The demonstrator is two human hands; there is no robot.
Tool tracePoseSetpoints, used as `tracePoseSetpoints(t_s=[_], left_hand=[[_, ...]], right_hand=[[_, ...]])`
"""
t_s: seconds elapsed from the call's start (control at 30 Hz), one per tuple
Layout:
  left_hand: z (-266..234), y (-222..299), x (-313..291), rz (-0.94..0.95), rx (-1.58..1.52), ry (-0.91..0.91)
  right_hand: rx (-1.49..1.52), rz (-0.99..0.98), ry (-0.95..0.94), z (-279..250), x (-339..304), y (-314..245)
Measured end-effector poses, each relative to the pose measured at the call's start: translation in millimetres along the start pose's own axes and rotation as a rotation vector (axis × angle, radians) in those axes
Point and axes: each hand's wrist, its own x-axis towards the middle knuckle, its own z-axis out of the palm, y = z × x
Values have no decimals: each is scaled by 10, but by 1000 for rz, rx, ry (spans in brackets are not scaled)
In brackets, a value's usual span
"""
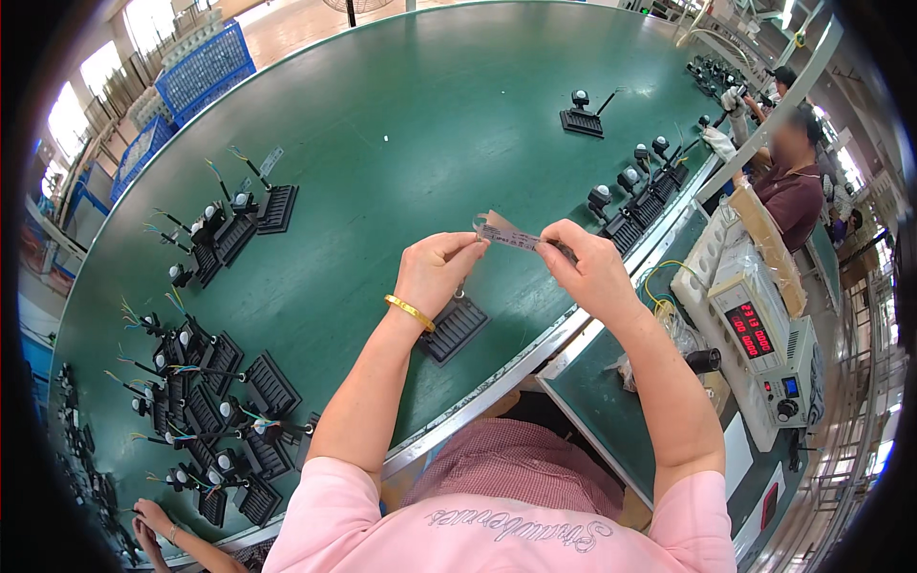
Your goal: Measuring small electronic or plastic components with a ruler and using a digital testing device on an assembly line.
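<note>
A silvery printed label strip (511,234) is stretched between my two hands above the green table. My left hand (437,275), with a yellow bangle at its wrist, pinches the strip's left end, which curls upward. The other end is pinched between the thumb and fingers of my right hand (594,269). Beneath them lies a black finned floodlight (457,329) on the table, its upper part hidden behind my left hand. Whether a cable also lies in my left fingers cannot be made out.
Many similar lamps with round sensors (215,234) crowd the table's left; a row (642,201) lines its right edge. One lamp (583,119) stands farther back. Meters with red digits (750,329) sit at right. Co-workers (793,172) are at right; another person's hands (158,520) show lower left.
</note>
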Motion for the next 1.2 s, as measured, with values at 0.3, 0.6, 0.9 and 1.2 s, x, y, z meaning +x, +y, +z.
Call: tracePoseSetpoints(t_s=[0.3, 0.6, 0.9, 1.2], left_hand=[[19, -60, 17, -1, -25, 27], [-4, -82, -5, -26, -39, 23], [-180, -167, -103, -46, 3, -57], [-191, 12, 100, 191, 100, -25]], right_hand=[[4, -37, 14, -20, -13, 5], [-87, -90, 39, 58, -8, 30], [-61, -26, -29, 234, -9, 191], [133, 2, 9, 312, -86, 233]])
